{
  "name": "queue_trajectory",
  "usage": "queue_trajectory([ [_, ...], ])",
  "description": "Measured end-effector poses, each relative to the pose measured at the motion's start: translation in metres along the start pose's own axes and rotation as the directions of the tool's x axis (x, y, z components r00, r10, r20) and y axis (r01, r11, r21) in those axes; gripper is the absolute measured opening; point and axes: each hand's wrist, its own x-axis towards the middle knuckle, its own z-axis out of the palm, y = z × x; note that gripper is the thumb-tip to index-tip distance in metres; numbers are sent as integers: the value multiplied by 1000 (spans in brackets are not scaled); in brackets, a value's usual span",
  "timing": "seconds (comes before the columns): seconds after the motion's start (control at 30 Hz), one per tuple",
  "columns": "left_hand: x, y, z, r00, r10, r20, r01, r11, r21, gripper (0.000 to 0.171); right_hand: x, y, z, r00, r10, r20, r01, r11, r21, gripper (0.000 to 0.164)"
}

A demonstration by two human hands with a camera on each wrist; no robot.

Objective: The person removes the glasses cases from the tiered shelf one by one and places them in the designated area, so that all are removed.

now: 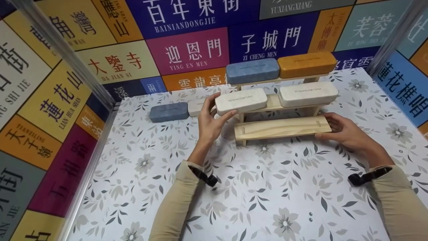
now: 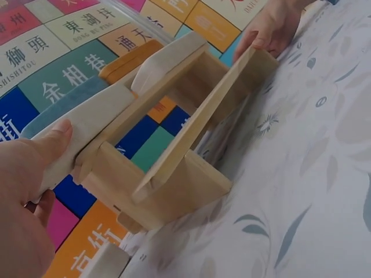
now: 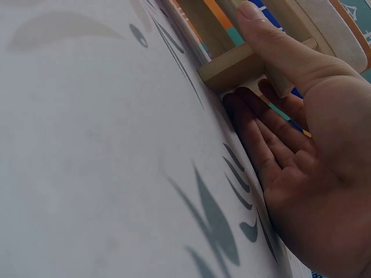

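Observation:
A three-step wooden display rack [image 1: 281, 129] stands on the table. My left hand [image 1: 210, 122] grips the left end of a white glasses case [image 1: 245, 99], thumb on its near side. That case lies along the left part of the middle step, its left end jutting past the wood. At the right end of the bottom step, my right hand [image 1: 349, 132] holds the rack; its thumb [image 3: 272, 43] lies along the wood and its fingers reach underneath. A second white case [image 1: 308, 94] sits on the right of the middle step. The bottom step is bare.
A blue case [image 1: 252, 71] and an orange case [image 1: 307, 64] share the top step. Left of the rack, another blue case [image 1: 169, 112] and a white case [image 1: 196, 107], partly behind my left hand, lie on the flowered tablecloth [image 1: 234, 201]. Printed panels [image 1: 194, 50] stand behind.

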Motion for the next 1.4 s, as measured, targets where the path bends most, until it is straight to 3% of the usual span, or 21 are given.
queue_trajectory([
  [0.27,-4,-2,-24,999,-32,-1,32,999,-34,77,0,0,-1,1000,-4,-2,4,1000,-15,72],
  [0.73,-6,-5,-55,1000,-15,9,16,995,-101,77,0,1,0,999,-39,2,39,999,7,69],
  [1.03,-11,-10,-80,998,-42,-41,38,995,-87,75,0,2,-1,1000,-26,4,26,1000,-12,72],
  [1.4,-11,-13,-89,992,-100,-81,94,992,-82,75,-1,0,0,1000,-11,6,11,1000,-1,73],
])
